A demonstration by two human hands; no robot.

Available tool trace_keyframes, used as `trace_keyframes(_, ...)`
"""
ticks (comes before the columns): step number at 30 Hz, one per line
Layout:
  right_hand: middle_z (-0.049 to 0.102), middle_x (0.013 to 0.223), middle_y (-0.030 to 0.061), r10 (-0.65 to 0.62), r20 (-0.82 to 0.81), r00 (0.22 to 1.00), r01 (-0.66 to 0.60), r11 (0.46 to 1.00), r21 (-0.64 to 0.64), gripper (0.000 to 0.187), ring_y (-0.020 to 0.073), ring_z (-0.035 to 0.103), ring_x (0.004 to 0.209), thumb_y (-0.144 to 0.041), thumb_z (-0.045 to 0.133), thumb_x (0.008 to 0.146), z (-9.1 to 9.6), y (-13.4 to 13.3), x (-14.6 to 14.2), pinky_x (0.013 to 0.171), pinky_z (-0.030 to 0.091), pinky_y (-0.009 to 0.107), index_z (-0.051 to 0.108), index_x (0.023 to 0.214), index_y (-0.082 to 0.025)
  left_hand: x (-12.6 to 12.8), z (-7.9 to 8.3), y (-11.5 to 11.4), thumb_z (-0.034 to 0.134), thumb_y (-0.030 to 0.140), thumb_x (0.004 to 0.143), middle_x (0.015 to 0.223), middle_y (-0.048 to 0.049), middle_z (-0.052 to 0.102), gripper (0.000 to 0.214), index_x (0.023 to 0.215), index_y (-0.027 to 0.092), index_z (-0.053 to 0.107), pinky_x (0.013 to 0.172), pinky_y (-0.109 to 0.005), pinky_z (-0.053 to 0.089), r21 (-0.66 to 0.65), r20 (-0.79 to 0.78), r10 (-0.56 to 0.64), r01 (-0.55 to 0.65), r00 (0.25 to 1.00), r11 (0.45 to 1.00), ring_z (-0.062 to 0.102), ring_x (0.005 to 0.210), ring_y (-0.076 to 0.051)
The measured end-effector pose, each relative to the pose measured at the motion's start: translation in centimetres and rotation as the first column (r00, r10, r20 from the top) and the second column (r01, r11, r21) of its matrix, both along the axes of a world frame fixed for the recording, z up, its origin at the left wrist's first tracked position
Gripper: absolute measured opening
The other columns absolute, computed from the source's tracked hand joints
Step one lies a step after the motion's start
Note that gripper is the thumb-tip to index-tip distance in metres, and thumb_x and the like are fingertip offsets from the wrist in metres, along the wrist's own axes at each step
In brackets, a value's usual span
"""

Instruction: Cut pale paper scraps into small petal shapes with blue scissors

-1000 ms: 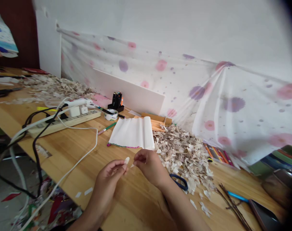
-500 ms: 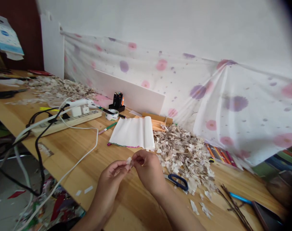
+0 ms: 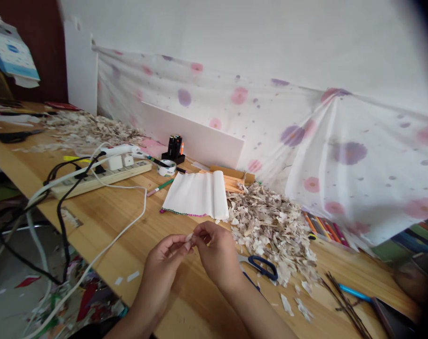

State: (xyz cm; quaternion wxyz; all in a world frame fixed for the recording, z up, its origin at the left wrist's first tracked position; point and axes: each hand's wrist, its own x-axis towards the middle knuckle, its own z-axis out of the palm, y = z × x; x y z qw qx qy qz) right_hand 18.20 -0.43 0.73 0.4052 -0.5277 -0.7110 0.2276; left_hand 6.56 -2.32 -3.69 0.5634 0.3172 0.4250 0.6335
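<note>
Pale and papery, a small flake is pinched where two bare hands meet: the left hand grips one side, the right hand the other. It is held above the worktop, inward from the near edge, with a heap of similar flakes toward the back edge and blue-handled scissors just beside the right hand. Thin as it looks, it could tear if the hands pull unevenly, or drop if a pinch loosens. Its long axis seems to run roughly from hand to hand; which way it points cannot be told, being mostly covered.
</note>
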Motion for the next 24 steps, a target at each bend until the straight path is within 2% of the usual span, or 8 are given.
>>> trace_keyframes(6,0.07,0.076,0.0021,0.063,0.014,0.998,-0.064,0.997,0.042,0.009,0.0152,0.062,0.069,-0.015,0.06,0.079,1.0,0.0,0.5,0.065,0.047,0.024,0.066,0.084,-0.018,-0.2,0.2,0.0,0.079,0.033,0.062,0.078,-0.0047,0.071,0.028,0.081,0.015,0.068,0.077,-0.03,0.045,-0.007,0.019,0.012,-0.012,1.0,1.0,0.062,0.08,-0.019)
trace_keyframes(10,0.071,0.082,0.0055,0.054,0.032,0.998,-0.057,0.994,0.091,0.02,0.0169,0.061,0.075,-0.024,0.05,0.089,1.8,0.0,1.2,0.069,0.046,0.027,0.069,0.085,-0.017,-0.1,0.7,0.0,0.082,0.034,0.057,0.072,-0.0031,0.07,0.031,0.077,0.015,0.068,0.075,-0.029,0.044,-0.039,0.051,0.032,-0.03,0.998,0.999,0.06,0.074,-0.018)
trace_keyframes(13,0.071,0.089,0.007,0.048,0.047,0.998,-0.053,0.992,0.113,0.017,0.0182,0.061,0.079,-0.022,0.059,0.082,1.8,0.0,1.3,0.071,0.048,0.028,0.069,0.094,-0.016,0.0,0.8,0.1,0.082,0.032,0.057,0.071,-0.002,0.07,0.029,0.076,0.015,0.068,0.073,-0.027,0.044,-0.027,0.06,0.017,-0.015,0.998,1.0,0.06,0.072,-0.016)
trace_keyframes(16,0.069,0.089,0.0062,0.082,0.085,0.993,-0.093,0.986,0.135,0.026,0.0193,0.061,0.085,-0.013,0.063,0.073,1.3,-0.1,1.1,0.077,0.047,0.028,0.069,0.098,-0.017,0.1,0.8,0.1,0.081,0.029,0.058,0.07,-0.001,0.069,0.025,0.075,0.015,0.069,0.071,-0.026,0.044,-0.015,0.057,0.005,-0.005,0.998,1.0,0.059,0.071,-0.016)
trace_keyframes(19,0.069,0.086,0.005,0.11,0.123,0.986,-0.127,0.981,0.144,0.026,0.0198,0.06,0.087,-0.007,0.061,0.071,0.9,-0.2,0.8,0.079,0.045,0.029,0.071,0.093,-0.018,0.0,0.6,0.0,0.079,0.026,0.059,0.07,-0.0011,0.07,0.023,0.076,0.015,0.069,0.069,-0.026,0.044,-0.014,0.047,-0.009,0.01,0.999,1.0,0.059,0.071,-0.016)
trace_keyframes(24,0.067,0.073,0.0032,0.073,0.115,0.991,-0.086,0.989,0.117,0.013,0.0177,0.06,0.075,-0.01,0.06,0.076,0.9,-0.1,0.6,0.07,0.043,0.026,0.07,0.074,-0.018,-0.1,0.6,0.0,0.078,0.026,0.061,0.073,-0.003,0.071,0.022,0.078,0.014,0.07,0.073,-0.027,0.044,-0.014,0.06,-0.063,0.064,0.996,0.998,0.061,0.073,-0.017)
